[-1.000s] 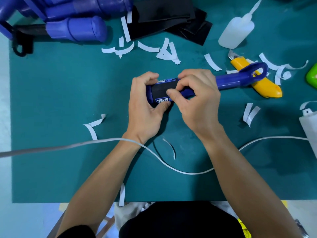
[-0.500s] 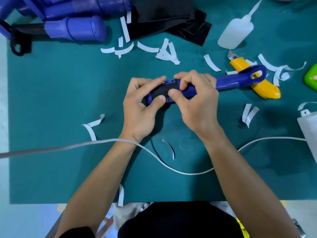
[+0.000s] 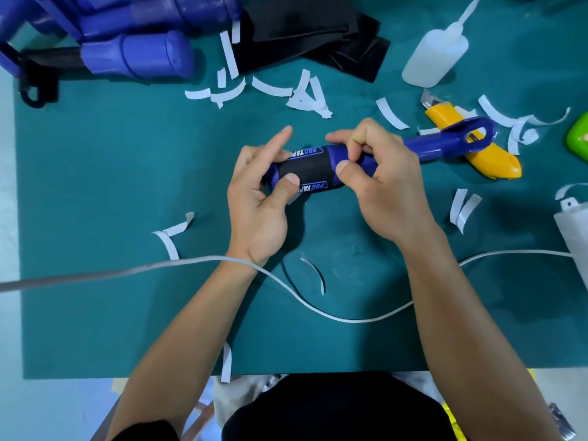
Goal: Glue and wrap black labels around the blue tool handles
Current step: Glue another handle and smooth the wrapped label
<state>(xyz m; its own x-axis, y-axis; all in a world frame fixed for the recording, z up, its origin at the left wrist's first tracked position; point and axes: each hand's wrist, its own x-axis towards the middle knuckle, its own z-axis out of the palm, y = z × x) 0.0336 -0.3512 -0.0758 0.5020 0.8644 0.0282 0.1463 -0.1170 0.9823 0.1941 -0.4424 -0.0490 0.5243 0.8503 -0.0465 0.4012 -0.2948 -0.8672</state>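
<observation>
Handle [image 3: 426, 147]: held at mid-mat, lying nearly level from left to right, butt end to the left and looped end to the right. The looped end crosses over the knife [image 3: 490, 163]; contact between the two cannot be confirmed.

Label [image 3: 307, 168]: black, wrapped round the thick part of the handle, with printed blue bands on its upper and lower edges.

Left hand [image 3: 257, 202]: grips the butt end. The thumb presses on the left edge of the label, the index finger points out straight above the handle, and the other fingers curl behind it.

Right hand [image 3: 386, 183]: grips the handle just right of the label. The thumb tip sits at the label's right edge and the fingers curl over the top of the shaft.

Mat [image 3: 95, 192]: teal, covering the work surface.

Further items noted:
- Bottle [image 3: 436, 55], translucent white with a long nozzle, lying at top right, near the knife
- Sheets [image 3: 302, 30], black, in a loose stack at top centre
- Pile [image 3: 136, 55] of blue handles at top left
- Strips [image 3: 305, 93], white and curled, scattered about the mat
- Cord [image 3: 318, 310], white, running across the mat under both forearms
</observation>
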